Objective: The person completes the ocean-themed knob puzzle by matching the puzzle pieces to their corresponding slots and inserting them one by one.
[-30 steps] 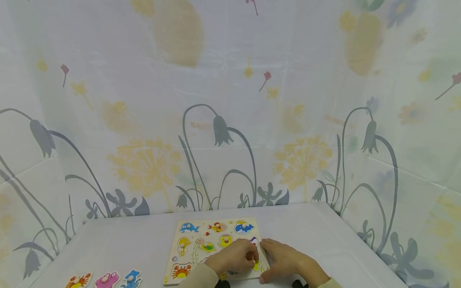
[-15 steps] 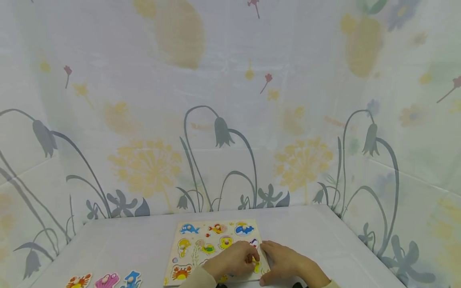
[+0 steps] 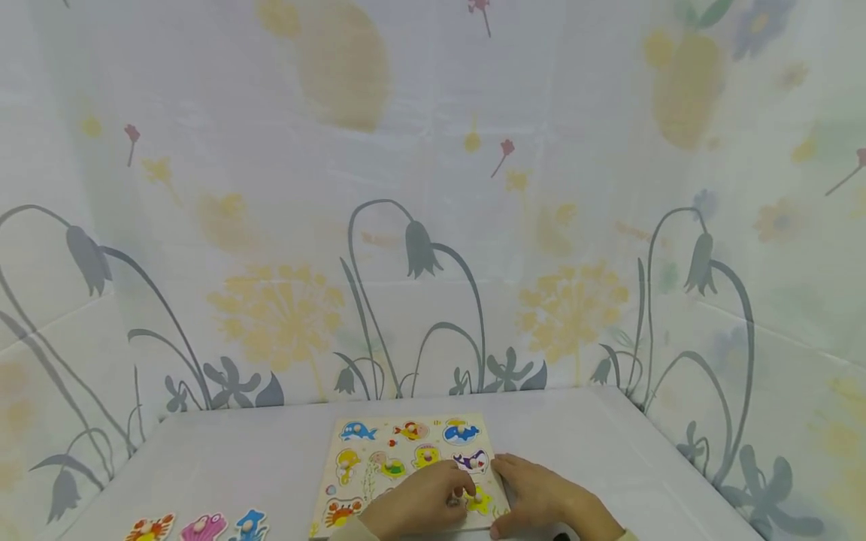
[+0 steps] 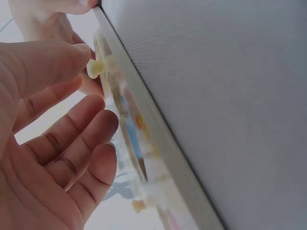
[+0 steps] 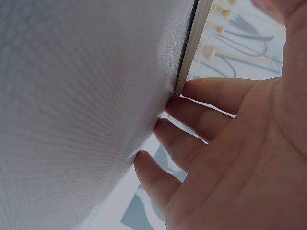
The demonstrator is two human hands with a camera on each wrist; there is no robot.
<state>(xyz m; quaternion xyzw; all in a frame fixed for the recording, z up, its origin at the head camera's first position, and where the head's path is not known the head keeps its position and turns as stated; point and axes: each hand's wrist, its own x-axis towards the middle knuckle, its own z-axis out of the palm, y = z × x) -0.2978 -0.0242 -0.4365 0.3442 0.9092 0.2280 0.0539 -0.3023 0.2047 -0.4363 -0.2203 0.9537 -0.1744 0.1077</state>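
Puzzle board (image 3: 352, 491) lies on the table (image 3: 575, 428); at its right edge the right hand (image 3: 541, 492), fingers extended, probably steadies it. Above it, the left hand (image 3: 419, 503) holds nothing, its fingers loose near the yellow star (image 3: 482, 504).

Pale rectangular wooden puzzle board (image 3: 382, 432) has a smooth, matt bare-wood edge. The pink shell-shaped piece (image 3: 203, 529) has a smooth printed face, and that small rounded tan knob (image 4: 139, 206) looks like plain wood. White cloth-look worktop (image 3: 243, 458) is matt, kinda fine-textured up close. White flower-printed curtain (image 3: 433, 165) has a soft sheen, can't tell if fabric or plastic.
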